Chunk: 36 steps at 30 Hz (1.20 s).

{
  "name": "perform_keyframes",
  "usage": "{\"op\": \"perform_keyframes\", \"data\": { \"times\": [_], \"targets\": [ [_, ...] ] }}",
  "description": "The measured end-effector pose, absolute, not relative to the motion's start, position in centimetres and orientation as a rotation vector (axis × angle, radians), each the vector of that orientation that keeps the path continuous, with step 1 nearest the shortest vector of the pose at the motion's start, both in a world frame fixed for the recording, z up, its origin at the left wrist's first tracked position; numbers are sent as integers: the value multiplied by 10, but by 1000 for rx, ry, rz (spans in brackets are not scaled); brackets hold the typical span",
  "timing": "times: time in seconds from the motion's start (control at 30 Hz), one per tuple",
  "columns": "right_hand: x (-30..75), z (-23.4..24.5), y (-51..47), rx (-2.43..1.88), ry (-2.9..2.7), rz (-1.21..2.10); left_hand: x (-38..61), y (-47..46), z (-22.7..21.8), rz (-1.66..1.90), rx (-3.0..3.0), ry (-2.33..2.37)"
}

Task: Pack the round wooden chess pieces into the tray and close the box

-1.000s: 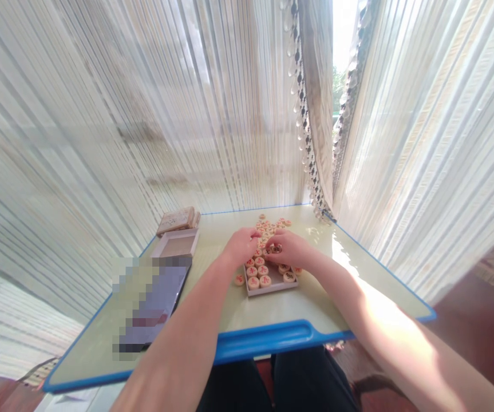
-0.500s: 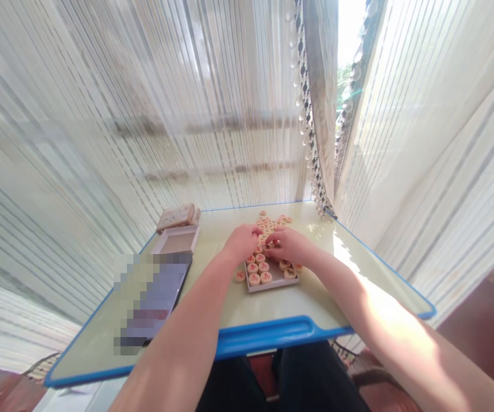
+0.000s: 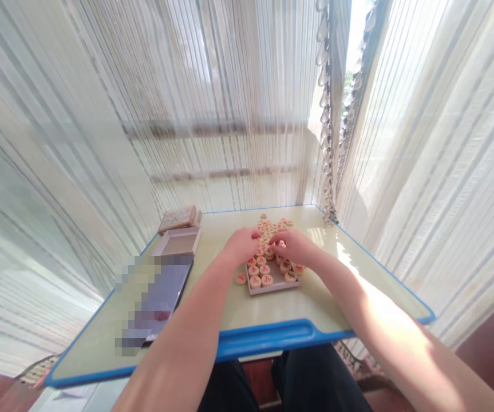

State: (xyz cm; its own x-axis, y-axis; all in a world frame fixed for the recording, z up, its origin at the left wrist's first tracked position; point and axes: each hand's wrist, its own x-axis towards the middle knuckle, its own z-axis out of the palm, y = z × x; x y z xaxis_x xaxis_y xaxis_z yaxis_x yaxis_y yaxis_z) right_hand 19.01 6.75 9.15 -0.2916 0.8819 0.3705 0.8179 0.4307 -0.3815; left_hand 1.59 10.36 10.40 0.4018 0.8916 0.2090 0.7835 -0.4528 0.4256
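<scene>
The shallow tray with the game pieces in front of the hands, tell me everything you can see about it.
The shallow tray is pale, rectangular and low-walled, lying flat on the blue-edged table, slightly skewed. Round wooden discs with red or dark marks lie face-up inside in rough rows, leaving bare floor near its front edge. One disc lies just outside its left wall. The left hand and right hand cover its far end, so that part is hidden.

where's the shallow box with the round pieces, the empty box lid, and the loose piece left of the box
shallow box [image 3: 277, 284], head view, bare floor near its front edge
empty box lid [image 3: 178, 244], head view, middle of its inside
loose piece [image 3: 240, 278], head view, its top face
</scene>
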Motion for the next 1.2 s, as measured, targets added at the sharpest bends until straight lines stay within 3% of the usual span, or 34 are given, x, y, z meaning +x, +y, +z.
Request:
{"op": "perform_keyframes", "data": {
  "times": [1.2],
  "targets": [
    [189, 91, 63, -1400, -2315, 84, 16, 97, 110, 404, 2462, 1482]
  ]
}}
